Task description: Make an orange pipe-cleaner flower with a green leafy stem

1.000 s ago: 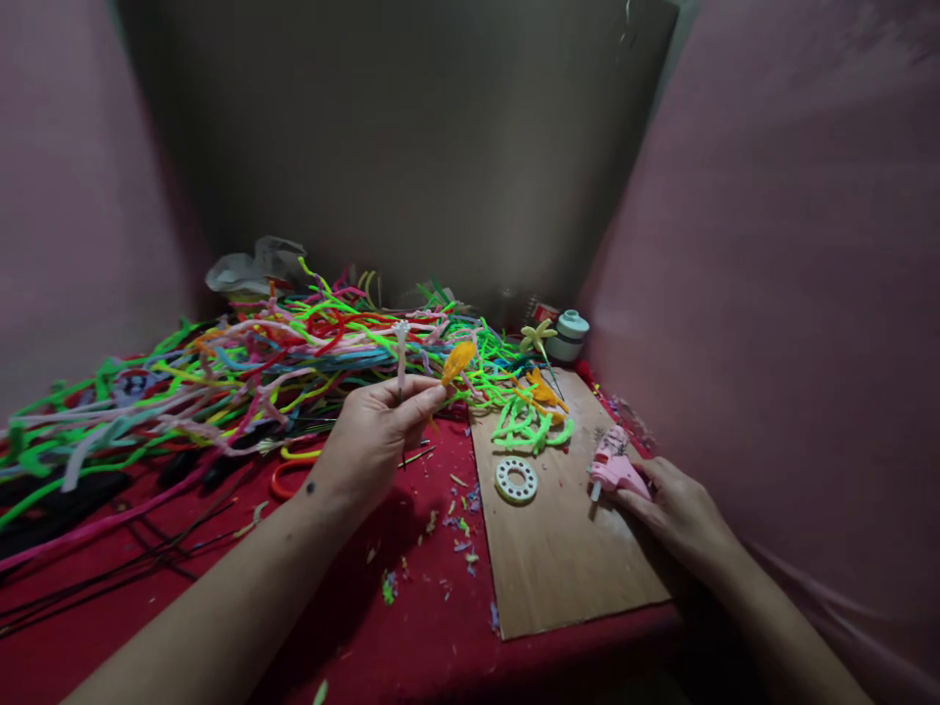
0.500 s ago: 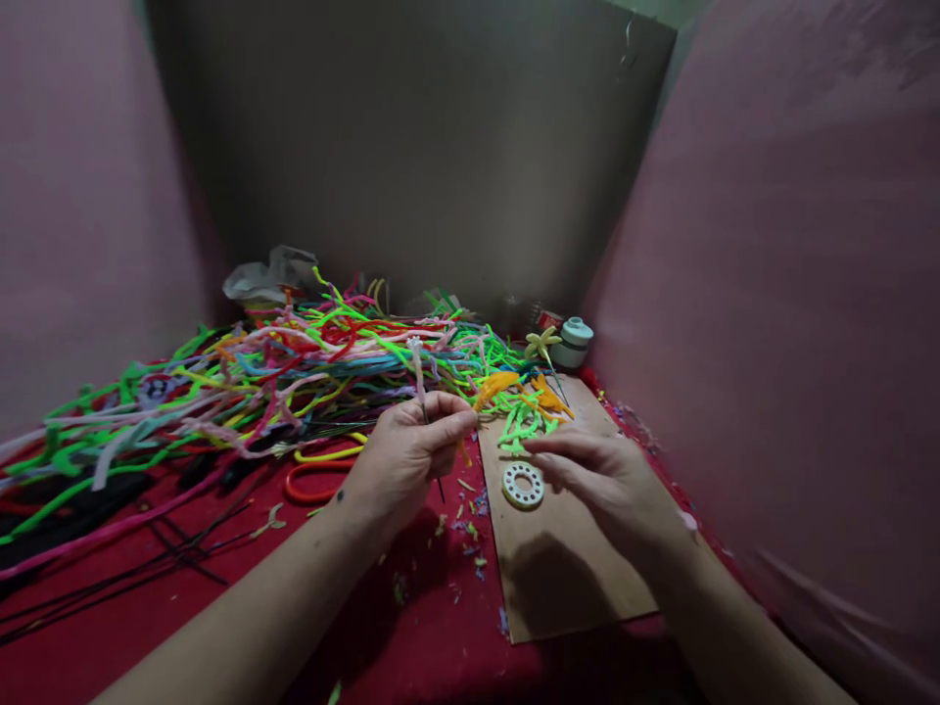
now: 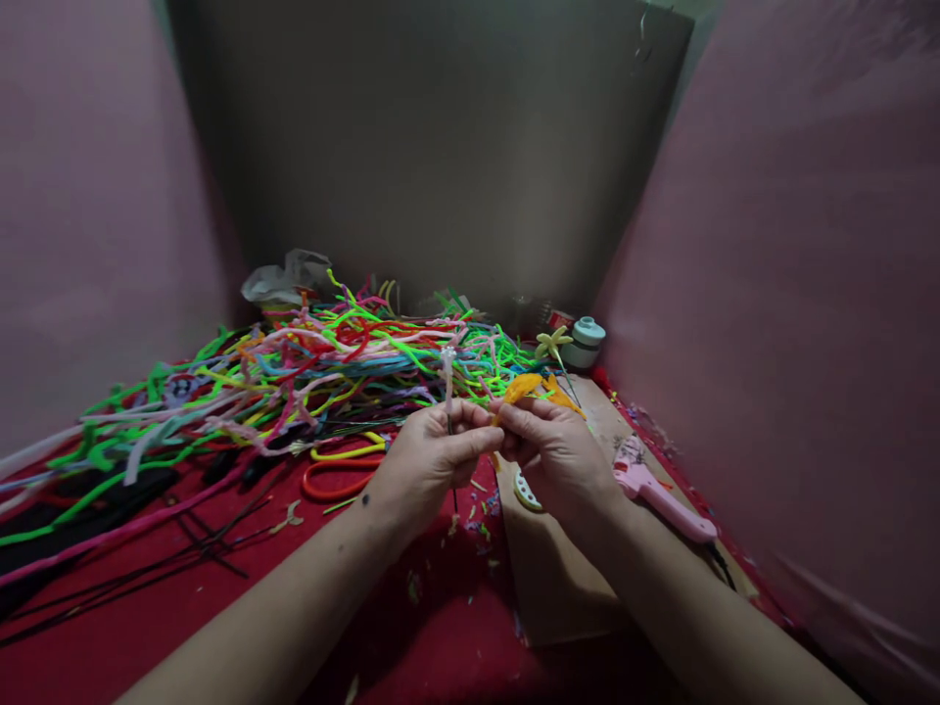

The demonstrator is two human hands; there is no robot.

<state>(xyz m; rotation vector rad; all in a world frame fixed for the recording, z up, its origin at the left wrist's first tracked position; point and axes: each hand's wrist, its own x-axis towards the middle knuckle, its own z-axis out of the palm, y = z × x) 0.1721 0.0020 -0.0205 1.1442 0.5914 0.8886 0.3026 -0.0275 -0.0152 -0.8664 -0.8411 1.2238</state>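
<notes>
My left hand pinches a thin wire stem that stands upright, with a small pale pink tip on top. My right hand meets it from the right, fingers closed on an orange pipe-cleaner petal next to the stem. Both hands hover over the red cloth at the left edge of a brown board. A white ring lies on the board, partly hidden under my right hand. A pink glue gun rests on the board to the right of my right wrist.
A big heap of pipe cleaners in many colours covers the back left of the red table. Orange-handled scissors lie in front of it. A small white jar and a yellow pipe-cleaner flower stand at the back right. Pink walls close in on both sides.
My right hand left the glue gun on the board, crossed left over the white ring and closed on the orange petal beside my left hand. The left hand kept hold of the stem.
</notes>
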